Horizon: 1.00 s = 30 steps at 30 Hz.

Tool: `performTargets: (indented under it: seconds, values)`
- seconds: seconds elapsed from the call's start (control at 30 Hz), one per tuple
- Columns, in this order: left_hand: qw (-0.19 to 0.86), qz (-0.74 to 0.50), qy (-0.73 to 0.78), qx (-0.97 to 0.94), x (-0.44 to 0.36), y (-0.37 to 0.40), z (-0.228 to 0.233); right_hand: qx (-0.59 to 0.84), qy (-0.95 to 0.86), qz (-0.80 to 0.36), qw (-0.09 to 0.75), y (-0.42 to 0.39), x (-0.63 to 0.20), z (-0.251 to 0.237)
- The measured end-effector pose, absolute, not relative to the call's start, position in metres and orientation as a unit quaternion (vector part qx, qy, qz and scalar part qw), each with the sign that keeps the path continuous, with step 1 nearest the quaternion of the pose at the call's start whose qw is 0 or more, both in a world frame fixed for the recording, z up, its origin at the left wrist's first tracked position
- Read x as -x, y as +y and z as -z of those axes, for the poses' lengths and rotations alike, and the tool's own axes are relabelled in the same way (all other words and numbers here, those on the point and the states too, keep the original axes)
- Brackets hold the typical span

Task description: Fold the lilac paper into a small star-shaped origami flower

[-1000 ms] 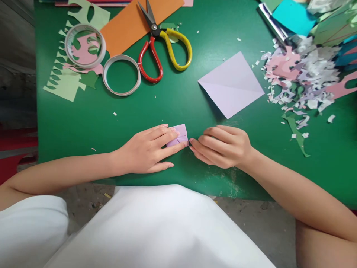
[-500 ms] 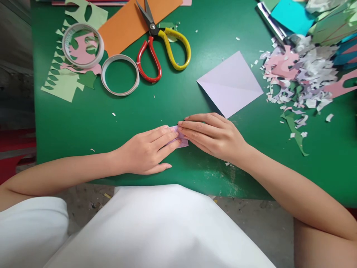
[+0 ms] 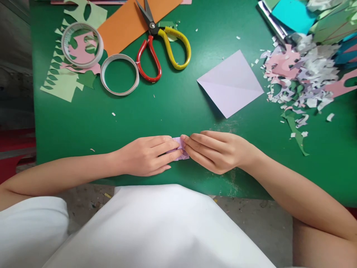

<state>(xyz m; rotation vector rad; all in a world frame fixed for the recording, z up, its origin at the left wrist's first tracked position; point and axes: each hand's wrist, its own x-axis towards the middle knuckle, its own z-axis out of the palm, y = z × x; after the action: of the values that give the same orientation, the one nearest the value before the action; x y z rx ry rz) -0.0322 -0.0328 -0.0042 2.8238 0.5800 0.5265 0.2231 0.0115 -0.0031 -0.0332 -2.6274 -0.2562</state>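
A small piece of folded light purple paper (image 3: 183,155) lies near the table's front edge, between both hands and largely covered by fingers. My left hand (image 3: 146,156) comes from the left, its fingers pressing the paper down and holding it. From the right, my right hand (image 3: 220,152) grips the paper's right part and upper edge with thumb and fingertips together. Beyond my right hand is a separate lavender sheet (image 3: 230,85) with a faint crease, touched by neither hand.
Scissors (image 3: 152,28) with one red and one yellow handle lie on orange paper (image 3: 119,29). Two tape rolls (image 3: 102,80) (image 3: 64,46) sit left of them, near cut green paper (image 3: 63,87). Paper scraps (image 3: 315,70) are heaped at the right of the green table (image 3: 83,130).
My right hand has moved down toward the front edge and turned, its fingertips now pinching the paper. The folded paper has shifted slightly toward me; my left hand stays on it.
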Motion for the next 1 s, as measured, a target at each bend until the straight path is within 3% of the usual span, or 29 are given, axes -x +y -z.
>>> performTargets:
  seconds: [0.27, 0.6, 1.0]
  values:
    - [0.112, -0.186, 0.197, -0.956, 0.0302, -0.0311, 0.0029, 0.045, -0.973, 0.042, 0.224, 0.0124, -0.2281, 0.0109]
    - [0.121, -0.207, 0.212, -0.947, 0.0298, -0.032, 0.006, 0.186, -0.937, -0.168, 0.242, 0.0087, -0.2191, 0.0118]
    - [0.066, -0.237, 0.221, -0.944, 0.0284, -0.0322, 0.0055, 0.175, -0.937, -0.179, 0.243, 0.0099, -0.2213, 0.013]
